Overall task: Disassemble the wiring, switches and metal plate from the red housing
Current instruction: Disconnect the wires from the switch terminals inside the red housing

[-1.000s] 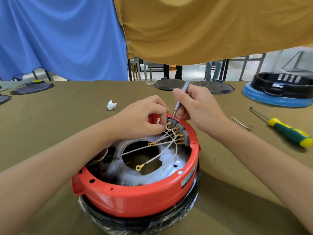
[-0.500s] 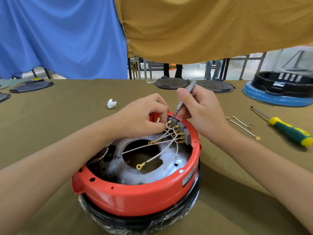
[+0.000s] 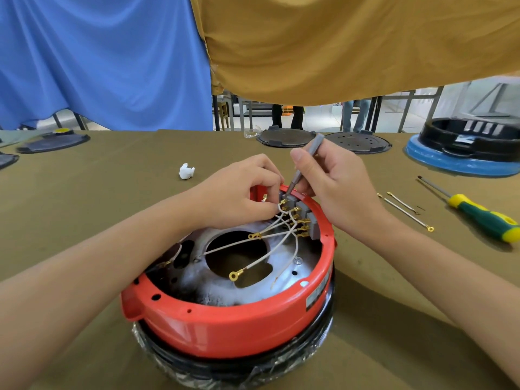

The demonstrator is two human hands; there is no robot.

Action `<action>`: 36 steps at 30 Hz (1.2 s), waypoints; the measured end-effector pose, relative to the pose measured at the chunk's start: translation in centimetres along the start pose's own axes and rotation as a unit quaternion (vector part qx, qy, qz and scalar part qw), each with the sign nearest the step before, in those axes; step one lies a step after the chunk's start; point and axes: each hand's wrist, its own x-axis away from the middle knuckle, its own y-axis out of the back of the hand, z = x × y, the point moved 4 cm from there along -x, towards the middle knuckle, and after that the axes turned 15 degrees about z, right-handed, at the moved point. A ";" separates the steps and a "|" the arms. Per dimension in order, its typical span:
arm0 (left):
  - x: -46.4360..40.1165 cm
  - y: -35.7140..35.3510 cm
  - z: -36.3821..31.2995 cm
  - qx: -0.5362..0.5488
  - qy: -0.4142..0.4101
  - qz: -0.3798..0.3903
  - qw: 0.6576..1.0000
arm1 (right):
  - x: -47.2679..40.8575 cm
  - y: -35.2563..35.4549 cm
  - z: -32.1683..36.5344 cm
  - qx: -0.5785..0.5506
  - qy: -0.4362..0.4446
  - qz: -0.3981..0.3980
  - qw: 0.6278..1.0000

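While clamped on wires (image 3: 277, 218) and grey tool (image 3: 306, 161), two hands (image 3: 239, 190) (image 3: 337, 184) over one red housing (image 3: 233, 322).

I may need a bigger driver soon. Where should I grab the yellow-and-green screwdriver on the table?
Take the yellow-and-green screwdriver by its thick handle, coming down from above with the right hand, nearest it. It lies flat on the table, handle toward you, thin shaft pointing away, nothing touching it.

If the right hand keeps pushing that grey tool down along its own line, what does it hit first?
Most likely the grey switch block at the far rim of the red housing: the right hand angles the grey tool down onto it. The tip looks already there, though depth is unclear.
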 end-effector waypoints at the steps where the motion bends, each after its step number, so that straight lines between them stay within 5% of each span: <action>1: 0.0 0.0 0.0 0.000 -0.001 -0.001 1.000 | 0.1 0.0 0.2 0.017 0.009 0.000 1.000; 7: 0.0 0.0 0.0 0.000 -0.002 0.000 1.000 | 0.0 0.1 0.5 0.062 0.033 0.002 0.998; 21: -0.1 -0.1 -0.1 0.010 0.006 0.004 1.000 | -1.1 -0.1 -2.7 -0.176 -0.147 0.044 0.972; 29: -0.2 0.0 -0.1 0.005 0.002 -0.002 1.000 | -0.4 -0.3 -0.5 -0.024 -0.005 0.030 0.999; 36: -0.1 0.0 -0.1 0.007 0.001 0.000 1.000 | 0.1 -0.1 -0.1 0.004 0.008 -0.003 1.000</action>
